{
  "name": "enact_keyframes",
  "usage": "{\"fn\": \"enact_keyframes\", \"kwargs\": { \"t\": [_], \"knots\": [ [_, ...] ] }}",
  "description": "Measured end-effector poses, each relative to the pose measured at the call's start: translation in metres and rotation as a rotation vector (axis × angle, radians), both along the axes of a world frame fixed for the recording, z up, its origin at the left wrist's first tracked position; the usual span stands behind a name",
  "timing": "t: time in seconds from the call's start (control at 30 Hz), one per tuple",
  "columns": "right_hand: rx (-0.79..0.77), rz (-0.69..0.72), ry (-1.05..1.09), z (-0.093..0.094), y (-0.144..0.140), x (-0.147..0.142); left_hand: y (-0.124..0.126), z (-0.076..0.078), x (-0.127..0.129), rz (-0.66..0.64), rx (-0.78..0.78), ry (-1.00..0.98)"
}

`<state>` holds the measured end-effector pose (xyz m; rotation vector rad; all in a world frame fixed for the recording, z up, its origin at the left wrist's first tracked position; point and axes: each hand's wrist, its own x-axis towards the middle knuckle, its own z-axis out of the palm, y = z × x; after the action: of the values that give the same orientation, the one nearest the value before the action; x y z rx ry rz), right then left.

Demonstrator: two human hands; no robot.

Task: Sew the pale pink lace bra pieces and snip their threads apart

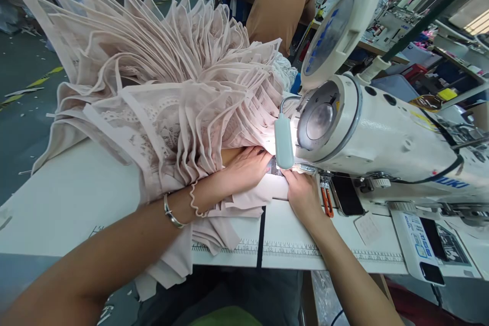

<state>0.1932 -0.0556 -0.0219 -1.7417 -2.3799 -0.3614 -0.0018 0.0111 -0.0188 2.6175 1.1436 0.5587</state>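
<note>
Pressing flat on soft, pleated pink fabric (164, 112), the left hand (248, 165) and right hand (301, 191) lie open-fingered beside the glossy white sewing machine (382, 137).

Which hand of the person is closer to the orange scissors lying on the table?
Right. The right hand rests just left of the orange scissors, almost touching them. The left hand lies farther left, flat on the pink fabric.

Operator's bare forearms without sleeves: the left hand (246, 165) has a silver bangle (170, 214) and a thin beaded bracelet (193, 198) at its wrist, the right hand (303, 194) is unadorned; dark garment and green fabric appear at the lap.
</note>
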Motion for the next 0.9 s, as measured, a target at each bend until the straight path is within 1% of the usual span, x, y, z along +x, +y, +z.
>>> {"fn": "enact_keyframes", "kwargs": {
  "t": [0.17, 0.4, 0.53, 0.73, 0.9],
  "knots": [
    [0.008, -0.015, -0.037, 0.004, -0.001, -0.004, -0.003, 0.003, -0.001, 0.038, 0.017, -0.018],
    [-0.061, -0.052, -0.079, 0.011, -0.002, -0.011, -0.004, 0.005, 0.001, 0.066, 0.020, -0.040],
    [-0.061, -0.055, -0.069, 0.010, -0.003, -0.012, -0.005, 0.006, 0.001, 0.065, 0.026, -0.055],
    [-0.066, -0.058, -0.028, 0.008, -0.002, -0.012, -0.005, 0.007, 0.001, 0.058, -0.036, -0.044],
    [-0.072, -0.057, -0.033, 0.007, -0.001, -0.011, -0.005, 0.007, 0.001, 0.047, -0.014, -0.059]
  ]
}}
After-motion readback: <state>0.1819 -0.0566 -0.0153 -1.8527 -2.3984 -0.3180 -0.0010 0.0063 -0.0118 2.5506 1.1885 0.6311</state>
